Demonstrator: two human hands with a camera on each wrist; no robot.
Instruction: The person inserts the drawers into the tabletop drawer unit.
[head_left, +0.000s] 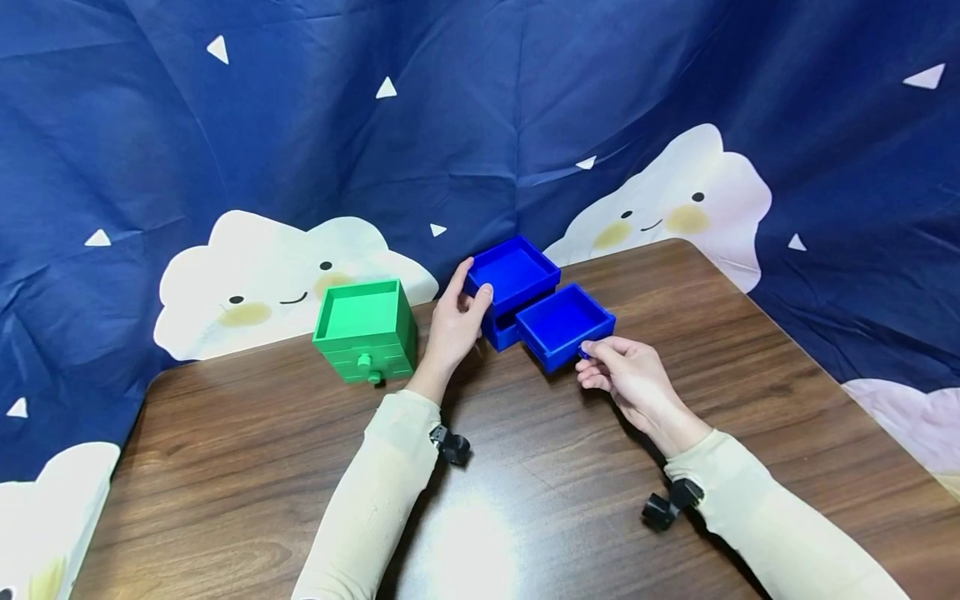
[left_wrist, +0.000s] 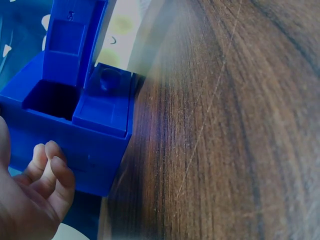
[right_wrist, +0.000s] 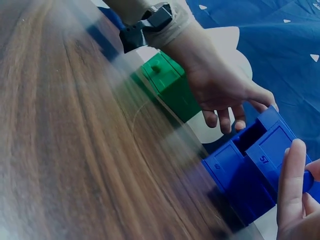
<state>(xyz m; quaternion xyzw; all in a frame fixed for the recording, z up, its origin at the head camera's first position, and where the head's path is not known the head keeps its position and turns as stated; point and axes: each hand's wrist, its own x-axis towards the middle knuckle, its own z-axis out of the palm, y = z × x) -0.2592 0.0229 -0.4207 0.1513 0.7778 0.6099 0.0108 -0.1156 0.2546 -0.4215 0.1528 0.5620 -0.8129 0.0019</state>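
Observation:
A blue drawer cabinet (head_left: 513, 273) with a shallow tray top stands near the table's back edge. My left hand (head_left: 452, 327) grips its left front corner, the thumb on the front rim and the index finger along the left side. The upper blue drawer (head_left: 566, 318) is drawn far out to the front right, and its inside is bare. Thumb and fingers of my right hand (head_left: 633, 375) pinch the small knob (head_left: 583, 351) on the drawer's front. In the left wrist view the lower drawer (left_wrist: 102, 107) sits in the cabinet, below a dark opening.
Left of my left hand stands a green drawer cabinet (head_left: 363, 321) with two knobs, its drawers in. A dark blue cloth (head_left: 480, 108) printed with clouds hangs behind the wooden table (head_left: 540, 467). Each sleeve carries a black wrist camera (head_left: 452, 447).

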